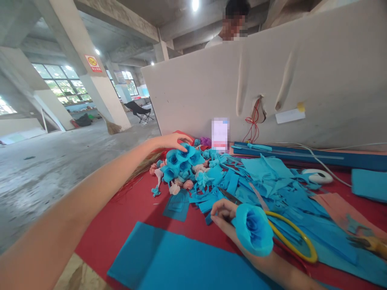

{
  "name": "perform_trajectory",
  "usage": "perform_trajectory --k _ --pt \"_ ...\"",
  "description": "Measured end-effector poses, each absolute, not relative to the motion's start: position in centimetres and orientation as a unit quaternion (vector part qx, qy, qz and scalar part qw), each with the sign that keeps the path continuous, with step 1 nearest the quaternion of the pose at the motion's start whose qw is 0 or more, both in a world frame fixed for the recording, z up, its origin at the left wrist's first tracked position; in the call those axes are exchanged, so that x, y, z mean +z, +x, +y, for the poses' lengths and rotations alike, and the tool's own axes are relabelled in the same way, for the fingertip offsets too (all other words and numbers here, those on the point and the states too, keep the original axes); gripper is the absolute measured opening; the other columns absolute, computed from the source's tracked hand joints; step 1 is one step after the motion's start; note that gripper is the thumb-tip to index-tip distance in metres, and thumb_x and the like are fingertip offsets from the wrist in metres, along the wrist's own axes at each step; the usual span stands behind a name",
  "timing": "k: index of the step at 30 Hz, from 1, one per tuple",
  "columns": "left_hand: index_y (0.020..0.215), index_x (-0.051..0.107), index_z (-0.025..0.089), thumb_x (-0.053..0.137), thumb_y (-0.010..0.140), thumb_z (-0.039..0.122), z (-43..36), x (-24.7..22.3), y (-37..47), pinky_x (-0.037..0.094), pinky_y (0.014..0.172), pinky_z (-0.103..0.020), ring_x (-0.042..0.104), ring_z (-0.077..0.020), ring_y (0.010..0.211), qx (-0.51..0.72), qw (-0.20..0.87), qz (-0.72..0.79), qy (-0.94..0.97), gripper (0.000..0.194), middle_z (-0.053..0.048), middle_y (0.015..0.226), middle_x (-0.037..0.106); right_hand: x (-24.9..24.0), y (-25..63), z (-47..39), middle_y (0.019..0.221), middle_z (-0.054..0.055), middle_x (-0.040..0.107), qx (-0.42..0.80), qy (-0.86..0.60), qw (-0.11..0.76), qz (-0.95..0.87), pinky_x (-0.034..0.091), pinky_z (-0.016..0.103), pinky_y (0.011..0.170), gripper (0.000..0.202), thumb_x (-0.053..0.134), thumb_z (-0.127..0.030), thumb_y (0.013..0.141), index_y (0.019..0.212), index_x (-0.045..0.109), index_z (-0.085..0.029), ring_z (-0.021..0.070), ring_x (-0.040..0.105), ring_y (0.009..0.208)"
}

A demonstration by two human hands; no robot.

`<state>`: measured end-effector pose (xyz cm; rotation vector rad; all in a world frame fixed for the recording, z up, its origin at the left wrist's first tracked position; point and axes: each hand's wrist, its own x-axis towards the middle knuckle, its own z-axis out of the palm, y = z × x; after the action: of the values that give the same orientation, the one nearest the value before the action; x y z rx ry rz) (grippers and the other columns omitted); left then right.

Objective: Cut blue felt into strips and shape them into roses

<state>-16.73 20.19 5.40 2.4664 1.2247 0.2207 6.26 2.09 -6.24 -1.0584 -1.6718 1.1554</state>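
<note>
My left hand (178,141) reaches over the far left of the red table (142,205), its fingers touching the top of a cluster of blue paper flowers (184,165). Whether it grips one of them cannot be made out. Low at the centre right, my right hand (225,211) has its fingers closed behind a large blue paper flower (254,229), which faces up toward me; its stem is hidden. Small pink and white paper flowers (188,184) lie beside the cluster. Scissors with yellow handles (308,245) lie just right of the large flower.
Blue paper scraps (266,173) cover the table's middle and right. A flat blue sheet (169,253) lies in front. A phone (220,135) leans against the pale partition (196,88). Pliers (367,242) lie at the right, and a person (234,24) is behind the partition.
</note>
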Motion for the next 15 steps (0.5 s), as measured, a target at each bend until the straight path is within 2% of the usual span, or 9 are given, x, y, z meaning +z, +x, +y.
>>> perform_trajectory --k 6,9,11,13,15 --pt "0.109 0.059 0.020 0.065 0.068 0.039 20.2 5.0 -16.4 0.040 0.092 -0.031 0.052 -0.0243 0.109 0.132 0.160 0.458 0.865 0.046 -0.005 0.118 0.058 -6.0 6.2 2.1 0.044 -0.003 0.044 0.464 -0.420 0.409 -0.663 0.024 0.025 0.042 0.016 0.051 -0.034 0.067 0.065 0.052 -0.018 0.0108 0.038 0.041" --pt "0.116 0.052 0.019 0.049 0.081 0.043 18.2 5.1 -15.2 0.036 0.097 -0.035 0.047 -0.0236 0.114 0.205 0.134 0.474 0.846 0.043 -0.006 0.125 0.052 -6.0 6.3 2.1 0.043 -0.004 0.041 0.463 -0.417 0.413 -0.664 0.024 0.025 0.041 0.016 0.052 -0.035 0.067 0.065 0.052 -0.019 0.0109 0.037 0.040" --pt "0.119 0.049 0.019 0.033 0.090 0.038 15.4 5.2 -13.9 0.034 0.099 -0.036 0.046 -0.0209 0.116 0.251 0.122 0.475 0.835 0.038 -0.006 0.126 0.051 -6.3 6.4 2.2 0.044 -0.004 0.041 0.461 -0.413 0.417 -0.666 0.026 0.026 0.041 0.015 0.052 -0.033 0.068 0.066 0.052 -0.019 0.0111 0.038 0.040" --pt "0.113 0.051 0.019 0.037 0.089 0.031 11.7 5.0 -12.5 0.039 0.094 -0.031 0.050 -0.0182 0.110 0.303 0.139 0.440 0.834 0.030 -0.005 0.118 0.056 -6.9 6.3 2.6 0.045 -0.004 0.042 0.456 -0.408 0.425 -0.667 0.029 0.026 0.043 0.012 0.054 -0.031 0.069 0.066 0.052 -0.019 0.0115 0.041 0.042" --pt "0.113 0.050 0.021 0.045 0.086 0.025 7.7 4.2 -11.2 0.042 0.090 -0.029 0.050 -0.0177 0.109 0.292 0.199 0.384 0.853 0.028 -0.003 0.113 0.058 -7.9 6.1 3.2 0.048 -0.003 0.045 0.451 -0.400 0.433 -0.670 0.034 0.025 0.044 0.011 0.057 -0.029 0.071 0.067 0.052 -0.020 0.0118 0.044 0.045"
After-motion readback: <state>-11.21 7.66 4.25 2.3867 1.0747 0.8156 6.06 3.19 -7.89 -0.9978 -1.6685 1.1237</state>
